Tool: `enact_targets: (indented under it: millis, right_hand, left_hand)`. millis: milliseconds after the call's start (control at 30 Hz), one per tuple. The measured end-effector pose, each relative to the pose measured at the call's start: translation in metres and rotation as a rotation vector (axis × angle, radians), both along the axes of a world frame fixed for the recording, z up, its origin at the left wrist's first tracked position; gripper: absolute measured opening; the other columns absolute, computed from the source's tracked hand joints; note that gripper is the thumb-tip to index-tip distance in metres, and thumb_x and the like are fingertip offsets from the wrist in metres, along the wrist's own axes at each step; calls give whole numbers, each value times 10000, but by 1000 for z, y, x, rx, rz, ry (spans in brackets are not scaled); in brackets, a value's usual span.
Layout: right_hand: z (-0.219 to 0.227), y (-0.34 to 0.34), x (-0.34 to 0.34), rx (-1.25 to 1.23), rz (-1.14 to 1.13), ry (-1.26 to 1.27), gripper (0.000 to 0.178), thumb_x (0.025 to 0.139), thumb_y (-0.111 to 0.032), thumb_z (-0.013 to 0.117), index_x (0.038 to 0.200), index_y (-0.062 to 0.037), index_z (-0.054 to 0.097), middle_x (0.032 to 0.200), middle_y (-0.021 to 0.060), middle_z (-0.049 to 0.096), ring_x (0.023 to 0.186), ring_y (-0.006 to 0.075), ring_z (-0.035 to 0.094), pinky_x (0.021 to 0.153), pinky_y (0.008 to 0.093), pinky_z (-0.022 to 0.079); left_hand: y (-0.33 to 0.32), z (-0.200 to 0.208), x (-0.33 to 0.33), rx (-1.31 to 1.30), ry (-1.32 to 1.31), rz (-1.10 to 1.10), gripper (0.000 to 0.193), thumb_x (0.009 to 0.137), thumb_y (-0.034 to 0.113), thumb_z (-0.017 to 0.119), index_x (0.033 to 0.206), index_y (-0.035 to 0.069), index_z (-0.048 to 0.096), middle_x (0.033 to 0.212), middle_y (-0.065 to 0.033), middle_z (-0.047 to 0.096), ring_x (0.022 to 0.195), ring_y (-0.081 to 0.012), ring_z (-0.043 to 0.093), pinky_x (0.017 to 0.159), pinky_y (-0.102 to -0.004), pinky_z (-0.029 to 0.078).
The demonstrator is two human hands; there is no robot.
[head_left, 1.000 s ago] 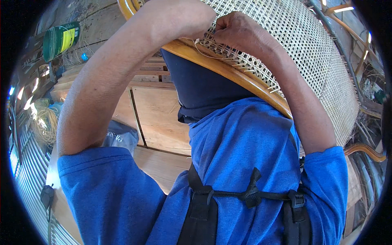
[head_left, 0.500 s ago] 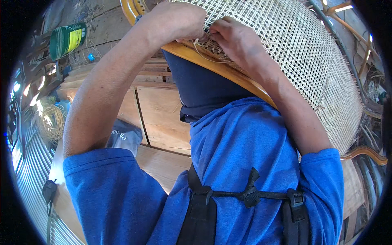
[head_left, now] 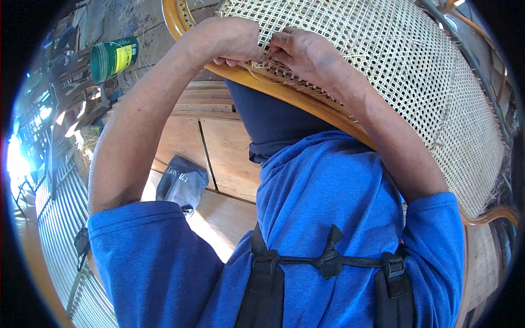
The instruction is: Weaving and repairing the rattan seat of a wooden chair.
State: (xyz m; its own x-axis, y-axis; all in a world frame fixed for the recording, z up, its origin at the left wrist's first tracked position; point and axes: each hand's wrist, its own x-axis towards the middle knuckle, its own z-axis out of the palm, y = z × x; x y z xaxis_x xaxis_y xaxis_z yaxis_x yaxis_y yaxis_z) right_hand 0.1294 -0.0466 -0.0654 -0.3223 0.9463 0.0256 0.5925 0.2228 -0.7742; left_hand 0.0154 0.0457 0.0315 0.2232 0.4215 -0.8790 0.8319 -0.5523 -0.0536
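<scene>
A large woven cane panel [head_left: 377, 71] in a varnished wooden frame [head_left: 268, 85] leans across my lap. My left hand [head_left: 235, 41] is closed at the panel's near edge, its fingers curled down by the frame. A loose cane strand [head_left: 265, 82] loops out from beneath it and lies along the frame's inner edge. My right hand [head_left: 303, 52] is closed in a pinch on cane at the same edge, just right of the left hand. The fingertips of both hands are partly hidden, and short strand ends stick up between them.
A green bucket [head_left: 115, 59] with a yellow label lies tipped at the upper left. Wooden boards [head_left: 229, 147] lie below the frame, with a dark plastic bag [head_left: 182, 180] on them. Corrugated sheet [head_left: 60, 229] is at the far left.
My view has shifted, so the bucket and bag appear farther right. Both hands remain at the panel's edge, and the left has moved slightly away from the right.
</scene>
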Motion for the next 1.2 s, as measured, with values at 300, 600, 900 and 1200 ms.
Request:
enact_targets:
  millis: [300,600,900,1200]
  right_hand:
    - [2,4,-1,-58,-64,-36,165,855,-162,545,968,-83,634,933,131,651,896,336,627,780,422,504]
    - [11,12,-2,-218,-70,243,170,847,-178,569,957,-116,683,913,145,666,861,319,638,796,389,507]
    - [21,4,-21,-179,-2,23,163,864,-189,535,930,-127,670,889,130,663,837,330,632,758,421,501]
    - [27,20,-14,-242,129,-40,171,844,-216,572,886,-74,658,829,158,651,787,328,639,729,425,510]
  left_hand:
    - [6,13,-16,98,72,-38,374,784,331,551,625,2,628,548,-140,592,465,-247,598,466,-380,489]
    - [-26,21,-50,419,-195,-161,370,816,361,523,733,26,655,684,-200,612,665,-372,616,631,-460,487]
    - [-34,36,-91,361,-249,-4,326,867,290,459,890,19,639,778,-207,623,747,-379,613,705,-472,468]
    - [-34,14,-83,371,-310,-28,280,868,252,477,848,28,643,794,-172,635,751,-343,629,709,-450,492]
